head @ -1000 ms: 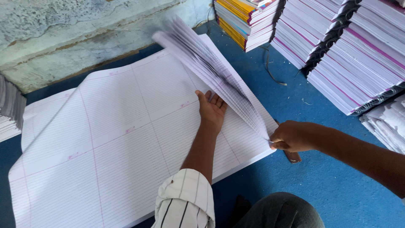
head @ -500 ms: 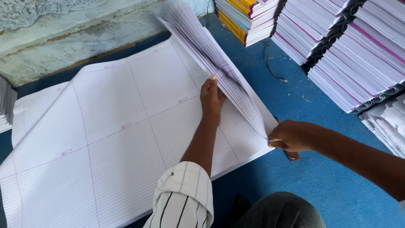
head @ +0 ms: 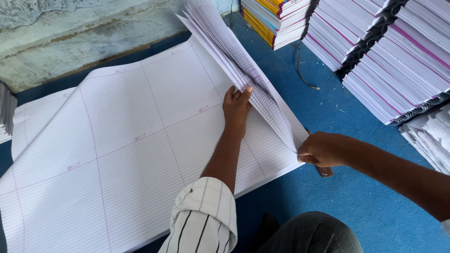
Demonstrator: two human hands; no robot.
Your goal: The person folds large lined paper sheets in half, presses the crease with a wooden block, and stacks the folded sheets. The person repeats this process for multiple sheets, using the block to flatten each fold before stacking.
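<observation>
Left hand (head: 236, 107) flat under the raised sheaf of ruled sheets (head: 239, 65) (propping it), right hand (head: 321, 150) pinching its corner at 4 o'clock of the flat ruled stack (head: 122, 140), keeping sheets aligned.

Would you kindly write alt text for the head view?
A left hand presses a lifted fan of ruled sheets while the right hand pinches their corner, above a large ruled paper stack on a blue floor; notebook stacks stand beyond.
</observation>
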